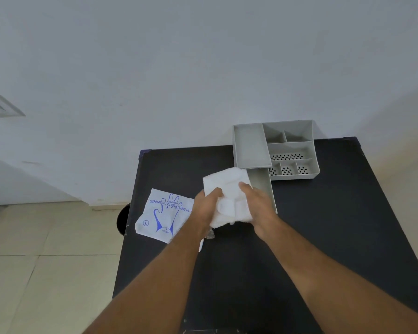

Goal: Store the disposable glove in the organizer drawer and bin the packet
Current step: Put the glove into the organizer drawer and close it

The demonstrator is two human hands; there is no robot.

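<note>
Two bare forearms reaching in from the bottom edge over a black tabletop (323, 213). Left hand (206, 206) and right hand (258, 208) both closed on a folded white disposable glove (227, 189), fingers (217, 191) curled over its near half from either side. Glove held just above the tabletop, long axis running away from the camera and slightly leftward, far end pointing toward the wall and overlapping the near corner of the grey organizer (292, 150). Organizer at the far right of the tabletop against the wall, divided into compartments, some with perforated floors. Its drawer (263, 186) pulled out toward the camera, just right of the glove and partly hidden by the right hand. Packet (162, 213) flat on the tabletop's left edge, just left of the left wrist, printed in blue with a hand outline, "EMBOSSED", "DISPOSABLE POLYETHYLENE GLO…" cut off by the arm, and a circled "L". Dark round bin (123, 219) on the floor beside the tabletop, mostly hidden.
</note>
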